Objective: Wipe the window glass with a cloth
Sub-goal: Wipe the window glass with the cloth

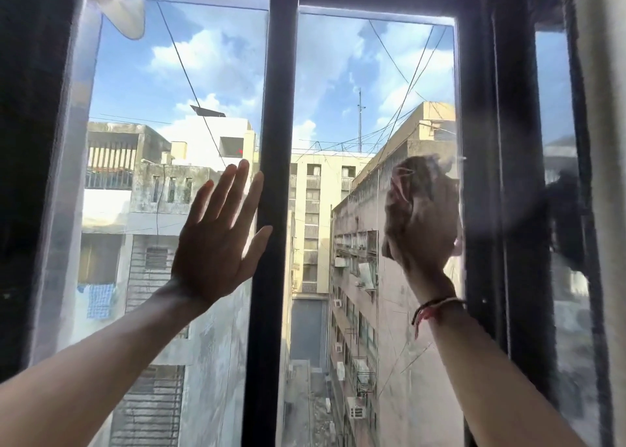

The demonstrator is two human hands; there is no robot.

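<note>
Wiping the right window glass [366, 107] with a cloth [403, 202].
The right hand [423, 229] has its grip tight on the cloth; the left hand [216, 240] lies flat, fingers apart, on the left pane.

An upper-floor room in a dense city block: a dark-framed window [271, 141] looks down a narrow alley [306, 389] between weathered apartment buildings [366, 277] hung with air-conditioner units [356, 411], laundry [99, 300] and overhead cables [189, 84].
</note>
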